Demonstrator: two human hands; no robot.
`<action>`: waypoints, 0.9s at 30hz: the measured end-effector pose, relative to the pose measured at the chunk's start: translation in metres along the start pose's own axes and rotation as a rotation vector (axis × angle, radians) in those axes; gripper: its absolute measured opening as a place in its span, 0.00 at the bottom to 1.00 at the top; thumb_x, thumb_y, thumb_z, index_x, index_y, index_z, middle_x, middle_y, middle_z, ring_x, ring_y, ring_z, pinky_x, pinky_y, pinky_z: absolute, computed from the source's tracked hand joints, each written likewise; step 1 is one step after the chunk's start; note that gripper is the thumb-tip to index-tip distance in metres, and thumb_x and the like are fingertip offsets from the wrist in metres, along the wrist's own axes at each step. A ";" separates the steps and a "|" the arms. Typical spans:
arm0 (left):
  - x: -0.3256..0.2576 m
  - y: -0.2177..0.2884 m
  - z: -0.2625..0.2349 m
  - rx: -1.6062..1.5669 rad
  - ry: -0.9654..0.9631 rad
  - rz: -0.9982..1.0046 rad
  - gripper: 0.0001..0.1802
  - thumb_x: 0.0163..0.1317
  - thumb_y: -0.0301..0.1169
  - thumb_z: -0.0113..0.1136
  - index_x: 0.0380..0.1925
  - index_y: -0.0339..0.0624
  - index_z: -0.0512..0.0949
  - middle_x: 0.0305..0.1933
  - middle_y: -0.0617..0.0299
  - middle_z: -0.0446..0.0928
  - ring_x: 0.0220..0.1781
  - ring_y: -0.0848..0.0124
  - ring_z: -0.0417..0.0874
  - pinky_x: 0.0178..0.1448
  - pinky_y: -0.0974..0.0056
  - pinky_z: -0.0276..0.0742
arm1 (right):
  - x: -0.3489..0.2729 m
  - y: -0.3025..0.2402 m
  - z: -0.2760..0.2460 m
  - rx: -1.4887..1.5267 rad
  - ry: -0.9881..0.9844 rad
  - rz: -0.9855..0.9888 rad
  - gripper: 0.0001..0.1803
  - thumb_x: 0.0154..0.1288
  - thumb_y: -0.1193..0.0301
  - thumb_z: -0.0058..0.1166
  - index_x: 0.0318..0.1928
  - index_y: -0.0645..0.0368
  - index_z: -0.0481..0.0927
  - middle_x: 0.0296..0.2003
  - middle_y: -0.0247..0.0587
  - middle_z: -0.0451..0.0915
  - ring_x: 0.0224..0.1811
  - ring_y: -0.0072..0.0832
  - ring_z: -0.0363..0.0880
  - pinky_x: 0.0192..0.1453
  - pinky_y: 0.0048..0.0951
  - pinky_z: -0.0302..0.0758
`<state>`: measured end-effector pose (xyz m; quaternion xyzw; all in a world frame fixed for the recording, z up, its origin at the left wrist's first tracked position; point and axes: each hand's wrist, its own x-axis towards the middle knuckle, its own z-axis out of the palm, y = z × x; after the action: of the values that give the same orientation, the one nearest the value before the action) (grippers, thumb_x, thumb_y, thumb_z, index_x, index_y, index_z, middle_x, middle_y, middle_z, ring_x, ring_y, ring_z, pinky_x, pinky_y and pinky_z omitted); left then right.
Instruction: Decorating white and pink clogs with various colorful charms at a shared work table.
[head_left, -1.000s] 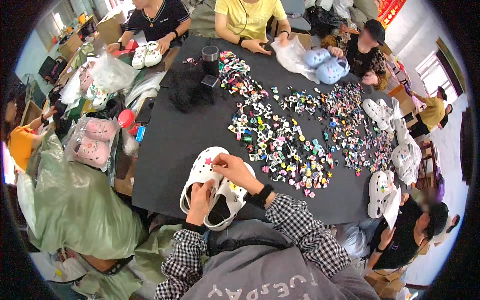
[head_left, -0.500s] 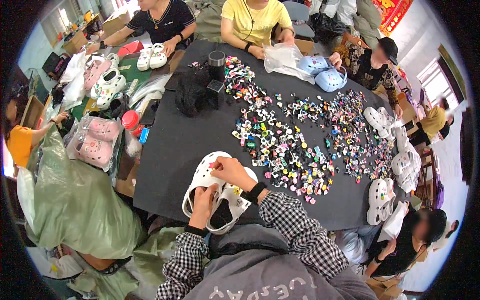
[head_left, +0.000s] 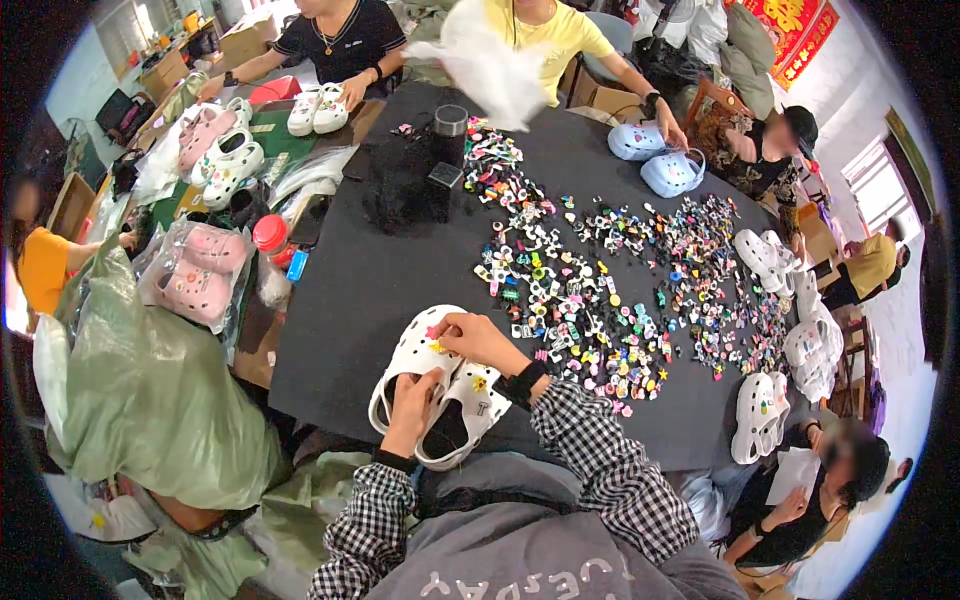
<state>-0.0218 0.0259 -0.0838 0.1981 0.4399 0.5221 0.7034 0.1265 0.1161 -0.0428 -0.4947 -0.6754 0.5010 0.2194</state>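
- The person's left hand (head_left: 412, 408) is gripping the pair of white foam clogs (head_left: 432, 385) at the near edge of the black table (head_left: 340, 300), its fingers curling into the opening of one shoe and closing on the rim.
- The right hand (head_left: 478, 340) is resting on the toe of the same pair, fingertips pinching together over the perforated upper beside a small pink and yellow charm (head_left: 436, 338); whether a charm is actually sitting between the fingertips is too small to tell.
- The clogs are lying side by side, touching, toes pointing away from the person, with a few charms already sitting in their holes.
- A wide scatter of small coloured shoe charms (head_left: 600, 300) is spreading across the table just beyond the right hand.
- The clogs are looking light and springy, so they are likely shifting easily unless they are being braced at the heel opening or rim.
- The charms are appearing tiny and hard, probably slippery, so a fingertip pinch at the edges is seeming the best hold.
- Bagged pink clogs (head_left: 192, 272) are sitting to the left, well apart.
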 end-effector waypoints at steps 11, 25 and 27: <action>-0.001 0.003 0.004 0.014 -0.002 0.001 0.19 0.58 0.23 0.55 0.51 0.34 0.69 0.49 0.61 0.75 0.47 0.73 0.76 0.50 0.69 0.70 | -0.002 0.002 -0.001 -0.245 -0.012 -0.237 0.11 0.52 0.70 0.57 0.35 0.63 0.77 0.28 0.48 0.79 0.30 0.38 0.80 0.36 0.33 0.74; 0.005 -0.012 -0.012 0.089 0.132 -0.003 0.03 0.59 0.25 0.56 0.29 0.41 0.72 0.27 0.66 0.73 0.26 0.76 0.72 0.29 0.70 0.68 | 0.001 -0.009 0.009 -0.458 0.053 -0.160 0.07 0.50 0.68 0.51 0.29 0.56 0.78 0.29 0.44 0.79 0.34 0.44 0.79 0.36 0.44 0.74; 0.010 -0.015 -0.020 0.088 0.120 -0.001 0.05 0.59 0.27 0.57 0.28 0.41 0.71 0.27 0.65 0.73 0.27 0.75 0.73 0.30 0.69 0.68 | 0.004 -0.009 0.010 -0.391 0.067 -0.141 0.07 0.46 0.70 0.54 0.29 0.57 0.79 0.29 0.47 0.80 0.35 0.45 0.80 0.39 0.46 0.75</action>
<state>-0.0287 0.0259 -0.1096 0.1970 0.5038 0.5126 0.6668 0.1129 0.1145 -0.0397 -0.4956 -0.7850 0.3272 0.1763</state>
